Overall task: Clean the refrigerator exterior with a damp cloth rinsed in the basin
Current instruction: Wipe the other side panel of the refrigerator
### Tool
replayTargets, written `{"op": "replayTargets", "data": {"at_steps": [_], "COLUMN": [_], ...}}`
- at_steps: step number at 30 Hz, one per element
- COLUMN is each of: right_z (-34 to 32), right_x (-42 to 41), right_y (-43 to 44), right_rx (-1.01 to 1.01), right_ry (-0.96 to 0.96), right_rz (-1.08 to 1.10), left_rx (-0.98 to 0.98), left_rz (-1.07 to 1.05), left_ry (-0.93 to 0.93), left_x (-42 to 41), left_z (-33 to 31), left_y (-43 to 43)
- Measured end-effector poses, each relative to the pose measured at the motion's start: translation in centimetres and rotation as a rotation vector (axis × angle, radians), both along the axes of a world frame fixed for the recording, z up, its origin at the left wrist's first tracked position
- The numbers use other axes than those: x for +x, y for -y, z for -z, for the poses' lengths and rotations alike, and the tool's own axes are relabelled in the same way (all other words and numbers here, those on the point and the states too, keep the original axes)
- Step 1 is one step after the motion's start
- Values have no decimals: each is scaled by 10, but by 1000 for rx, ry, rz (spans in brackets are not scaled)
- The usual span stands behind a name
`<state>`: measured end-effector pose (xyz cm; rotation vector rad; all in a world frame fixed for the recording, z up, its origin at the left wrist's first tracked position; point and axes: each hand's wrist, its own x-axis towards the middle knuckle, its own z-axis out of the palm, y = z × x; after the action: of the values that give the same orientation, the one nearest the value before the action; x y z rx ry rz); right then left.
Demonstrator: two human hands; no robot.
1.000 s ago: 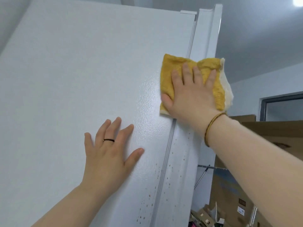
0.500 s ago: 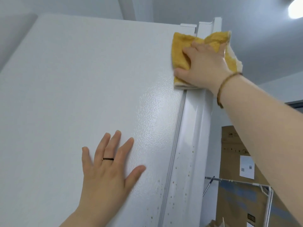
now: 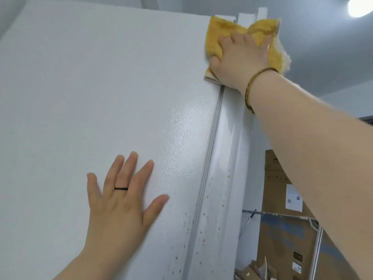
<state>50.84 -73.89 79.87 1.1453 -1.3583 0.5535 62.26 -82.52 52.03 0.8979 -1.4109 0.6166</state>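
The yellow terry cloth (image 3: 219,37) is gripped by the right hand (image 3: 240,59) at the white textured refrigerator's (image 3: 101,87) top corner; the left hand (image 3: 121,205) is braced flat, fingers spread. Pressure should be applied evenly; brown specks (image 3: 202,232) lower down require wiping

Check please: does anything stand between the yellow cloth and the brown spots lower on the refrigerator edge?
Nothing visible does. The right hand grips the yellow cloth against the top corner of the refrigerator; the edge strip down to the brown spots is bare. The left hand lies flat left of that strip.
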Motion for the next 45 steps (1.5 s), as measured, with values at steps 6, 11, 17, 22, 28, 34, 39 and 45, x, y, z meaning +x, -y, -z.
{"op": "replayTargets", "data": {"at_steps": [6,11,17,22,28,34,39,45], "right_z": [172,156,200,312,276,303,376,320], "right_x": [-37,-52,-38,-59,-63,-32,-53,-52], "right_y": [-8,-15,-3,-14,-13,-3,-18,-9], "right_rx": [42,133,20,182,134,120,431,279], "right_ry": [-343,-442,-264,-474,-474,-255,-675,-538], "right_rz": [-194,-204,-297,-331,-281,-163,-264,-297], "left_rx": [1,64,190,235,380,387,457,496], "left_rz": [-29,34,177,275,227,279,312,346], "left_ry": [56,82,47,13,-1,17,62,50], "left_x": [3,8,17,28,29,34,40,39], "left_z": [-1,-2,10,53,91,98,98,99], "left_y": [-3,-8,-23,-35,-43,-39,-38,-40]}}
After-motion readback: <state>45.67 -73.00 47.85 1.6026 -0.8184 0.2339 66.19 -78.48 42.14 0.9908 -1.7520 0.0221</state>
